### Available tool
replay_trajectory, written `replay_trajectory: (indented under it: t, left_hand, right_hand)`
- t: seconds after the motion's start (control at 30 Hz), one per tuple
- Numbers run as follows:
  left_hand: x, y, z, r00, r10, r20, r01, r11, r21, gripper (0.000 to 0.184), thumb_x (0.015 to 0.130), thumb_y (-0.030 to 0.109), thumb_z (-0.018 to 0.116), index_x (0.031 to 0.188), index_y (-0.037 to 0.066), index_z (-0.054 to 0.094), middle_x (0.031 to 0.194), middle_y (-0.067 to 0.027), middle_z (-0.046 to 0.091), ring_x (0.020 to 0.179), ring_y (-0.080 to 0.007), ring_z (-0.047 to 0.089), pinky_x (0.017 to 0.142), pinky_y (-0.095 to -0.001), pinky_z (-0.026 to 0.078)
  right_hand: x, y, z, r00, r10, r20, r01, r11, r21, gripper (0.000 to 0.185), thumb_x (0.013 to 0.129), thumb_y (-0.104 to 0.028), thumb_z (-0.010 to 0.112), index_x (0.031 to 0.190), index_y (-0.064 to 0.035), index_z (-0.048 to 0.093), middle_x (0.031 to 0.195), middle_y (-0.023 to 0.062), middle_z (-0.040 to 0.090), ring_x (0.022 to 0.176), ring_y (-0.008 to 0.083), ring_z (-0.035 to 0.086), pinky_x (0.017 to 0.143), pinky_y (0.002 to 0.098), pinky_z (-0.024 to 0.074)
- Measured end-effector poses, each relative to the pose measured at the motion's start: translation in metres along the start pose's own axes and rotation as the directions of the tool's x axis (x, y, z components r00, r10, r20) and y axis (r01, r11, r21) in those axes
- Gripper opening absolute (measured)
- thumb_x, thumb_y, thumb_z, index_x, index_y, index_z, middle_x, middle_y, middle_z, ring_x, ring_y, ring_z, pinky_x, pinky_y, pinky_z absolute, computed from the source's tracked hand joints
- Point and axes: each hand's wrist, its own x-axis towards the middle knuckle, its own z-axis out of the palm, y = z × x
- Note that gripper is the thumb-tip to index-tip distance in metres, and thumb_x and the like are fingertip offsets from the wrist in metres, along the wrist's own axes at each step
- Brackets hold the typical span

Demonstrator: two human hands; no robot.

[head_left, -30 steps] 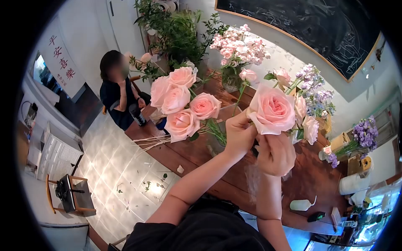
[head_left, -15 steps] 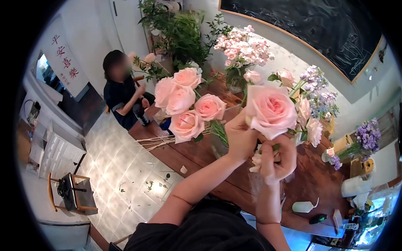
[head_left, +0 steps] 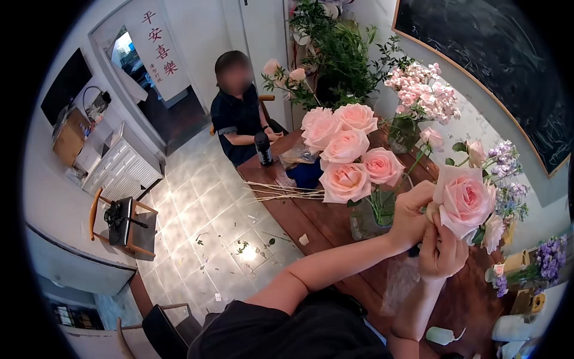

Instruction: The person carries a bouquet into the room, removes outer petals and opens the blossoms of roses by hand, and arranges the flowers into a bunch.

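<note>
A large open pink rose point(head_left: 463, 200) is held up in front of me over the table's right part. My left hand point(head_left: 412, 216) is closed at the rose's left side, fingers pinched by its outer petals. Just below the bloom, my right hand point(head_left: 443, 254) is closed, with thumb and forefinger raised against the underside of the flower. The stem is hidden by my hands. Left of my hands, several pink roses point(head_left: 347, 146) stand bunched in a clear glass vase point(head_left: 362, 224).
A wooden table point(head_left: 335, 230) holds a vase of small pink flowers point(head_left: 421, 96), purple flowers point(head_left: 549, 257), pale sticks point(head_left: 287, 191), a dark bottle point(head_left: 263, 149) and a white squeeze bottle point(head_left: 441, 335). Across the table sits a person point(head_left: 236, 113). Cut leaves lie on the tiled floor point(head_left: 197, 197).
My view has swung left, so the scene sits further right. My left hand has shifted to the rose's side, and my right hand's fingers have risen to its underside.
</note>
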Motion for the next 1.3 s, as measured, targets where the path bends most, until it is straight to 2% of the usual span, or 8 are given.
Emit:
replay_trajectory:
  t: [0.17,0.3,0.43,0.7,0.77,0.9,1.03,1.3]
  left_hand:
    - [-0.002,0.003,-0.003,0.997,-0.060,0.049,0.060,0.998,0.017,0.014,0.078,0.003,0.062,0.091,0.000,0.065,0.083,-0.0064,0.062,0.076,-0.0152,0.057,0.068,-0.0267,0.045]
    - [-0.002,-0.001,-0.004,0.993,-0.001,0.121,-0.002,1.000,0.028,0.012,0.079,0.002,0.061,0.091,0.000,0.064,0.081,-0.0067,0.062,0.075,-0.0153,0.057,0.068,-0.0264,0.045]
    - [0.000,0.000,-0.003,0.988,-0.112,0.104,0.119,0.990,-0.070,0.009,0.081,0.001,0.060,0.089,-0.001,0.064,0.080,-0.0045,0.061,0.075,-0.0106,0.056,0.066,-0.0234,0.044]
    - [0.009,0.002,-0.009,0.972,-0.231,0.050,0.236,0.953,-0.189,0.008,0.082,-0.002,0.058,0.088,-0.003,0.064,0.082,-0.0005,0.061,0.075,-0.0049,0.054,0.067,-0.0210,0.044]
    - [0.008,-0.007,-0.012,0.985,-0.174,0.012,0.174,0.977,-0.125,0.009,0.080,-0.002,0.059,0.087,-0.002,0.065,0.081,-0.0014,0.061,0.074,-0.0055,0.055,0.066,-0.0211,0.044]
    - [0.006,0.001,-0.016,0.985,-0.162,-0.057,0.157,0.985,-0.075,0.009,0.075,0.000,0.063,0.084,0.000,0.066,0.076,-0.0013,0.061,0.070,-0.0063,0.055,0.062,-0.0211,0.044]
    - [0.006,0.006,-0.016,0.997,-0.059,-0.050,0.067,0.980,0.186,0.012,0.073,0.002,0.066,0.085,-0.002,0.066,0.079,-0.0030,0.063,0.072,-0.0077,0.057,0.063,-0.0218,0.045]
    - [-0.005,0.008,-0.021,0.994,0.022,0.106,-0.045,0.975,0.218,0.028,0.074,0.006,0.071,0.099,-0.003,0.063,0.092,-0.0054,0.065,0.082,-0.0096,0.059,0.074,-0.0243,0.048]
  right_hand:
    - [-0.020,0.005,0.007,0.960,0.177,-0.217,-0.094,0.933,0.349,0.012,0.075,0.001,0.069,0.085,0.0034,0.063,0.073,0.0107,0.063,0.058,0.0130,0.057,0.052,0.0219,0.0445]
    - [-0.035,0.002,0.011,0.806,0.571,-0.153,-0.294,0.612,0.734,0.014,0.076,-0.001,0.068,0.082,0.0024,0.056,0.074,0.0112,0.062,0.060,0.0098,0.055,0.052,0.0213,0.0443]
    - [-0.041,0.025,0.013,0.838,0.463,-0.288,-0.152,0.705,0.693,0.020,0.080,-0.012,0.067,0.078,-0.0013,0.050,0.058,0.0083,0.054,0.046,0.0077,0.046,0.046,0.0181,0.0382]
    - [-0.030,0.021,0.003,0.832,0.526,0.177,-0.275,0.113,0.955,0.031,0.077,-0.019,0.070,0.069,-0.0050,0.043,0.059,0.0087,0.050,0.047,0.0102,0.043,0.052,0.0225,0.0421]
    - [-0.028,0.018,0.005,0.840,0.513,0.177,-0.349,0.261,0.900,0.019,0.069,0.005,0.055,0.067,-0.0069,0.041,0.064,0.0123,0.054,0.057,0.0136,0.049,0.068,0.0287,0.0474]
    - [-0.009,-0.003,-0.007,0.743,0.597,0.303,-0.490,0.177,0.854,0.018,0.072,0.011,0.053,0.080,-0.0033,0.046,0.077,0.0153,0.059,0.064,0.0139,0.054,0.064,0.0249,0.0462]
    - [-0.005,-0.009,-0.015,0.760,0.626,0.178,-0.496,0.381,0.780,0.023,0.076,0.007,0.058,0.097,0.0018,0.053,0.077,0.0102,0.061,0.066,0.0116,0.058,0.059,0.0216,0.0459]
    - [0.012,-0.006,-0.016,0.987,0.159,0.000,-0.147,0.913,0.382,0.030,0.064,0.001,0.070,0.092,-0.0020,0.062,0.070,0.0079,0.061,0.053,0.0190,0.057,0.045,0.0257,0.0424]
